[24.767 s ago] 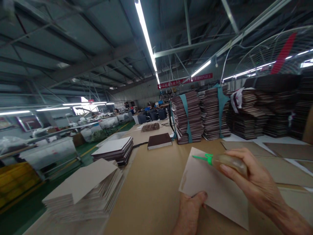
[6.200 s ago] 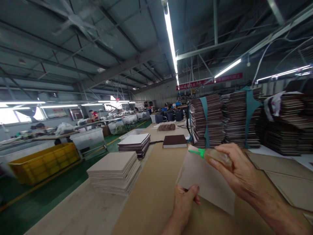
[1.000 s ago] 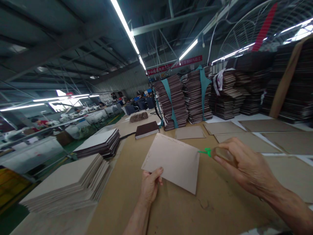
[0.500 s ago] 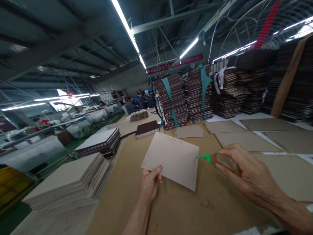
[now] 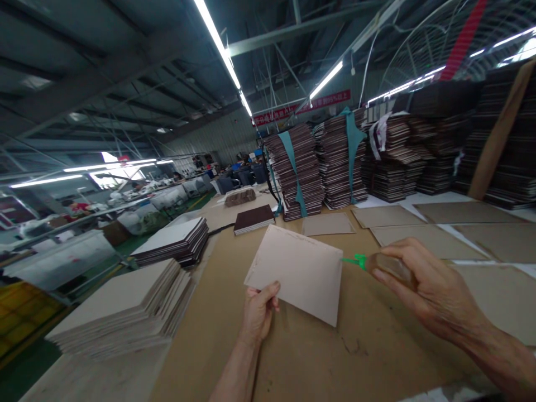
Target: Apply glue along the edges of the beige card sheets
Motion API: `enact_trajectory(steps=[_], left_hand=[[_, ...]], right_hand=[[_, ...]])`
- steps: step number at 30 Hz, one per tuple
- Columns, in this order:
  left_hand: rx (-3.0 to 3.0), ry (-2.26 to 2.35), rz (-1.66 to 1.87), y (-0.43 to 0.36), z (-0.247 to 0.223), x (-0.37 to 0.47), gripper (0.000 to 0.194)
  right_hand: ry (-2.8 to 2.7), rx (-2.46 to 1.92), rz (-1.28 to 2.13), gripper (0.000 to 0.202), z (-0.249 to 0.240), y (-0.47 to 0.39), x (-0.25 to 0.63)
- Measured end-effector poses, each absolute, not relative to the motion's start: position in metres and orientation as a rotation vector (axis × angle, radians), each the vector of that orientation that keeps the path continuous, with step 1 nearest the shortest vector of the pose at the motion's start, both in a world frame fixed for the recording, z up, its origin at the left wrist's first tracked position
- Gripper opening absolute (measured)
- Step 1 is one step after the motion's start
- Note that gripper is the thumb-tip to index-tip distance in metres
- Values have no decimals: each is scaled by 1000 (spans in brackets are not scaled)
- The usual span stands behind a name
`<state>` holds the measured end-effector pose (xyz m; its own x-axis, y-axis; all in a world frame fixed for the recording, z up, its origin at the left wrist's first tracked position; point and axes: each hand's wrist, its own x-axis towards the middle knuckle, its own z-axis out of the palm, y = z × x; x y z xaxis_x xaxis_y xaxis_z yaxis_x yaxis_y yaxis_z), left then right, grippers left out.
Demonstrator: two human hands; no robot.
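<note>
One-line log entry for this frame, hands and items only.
left hand: pinches card sheet corner | right hand: grips glue bottle | green nozzle: at sheet's right edge

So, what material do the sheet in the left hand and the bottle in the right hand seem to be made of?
The sheet looks like stiff grey-beige cardboard with a matt finish: it stays flat though the left hand grips only one corner. The bottle in the right hand seems to be translucent plastic, brownish inside, with a glossy green plastic nozzle; what it holds cannot be told.
</note>
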<state>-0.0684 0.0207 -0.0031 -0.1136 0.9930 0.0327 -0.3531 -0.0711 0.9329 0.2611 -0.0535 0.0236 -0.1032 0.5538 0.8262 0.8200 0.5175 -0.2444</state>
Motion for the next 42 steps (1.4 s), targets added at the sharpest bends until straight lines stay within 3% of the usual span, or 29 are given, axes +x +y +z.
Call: enact_trajectory(steps=[24, 29, 42], left_hand=[[843, 974, 1473, 22, -4, -68, 50], [837, 980, 1462, 23, -3, -67, 50], [839, 979, 1469, 24, -4, -66, 49]], right_hand=[[-1829, -1010, -322, 17, 5, -86, 242], [-1876, -1001, -184, 20, 7, -84, 244], [-1919, -981, -301, 23, 2, -89, 239]])
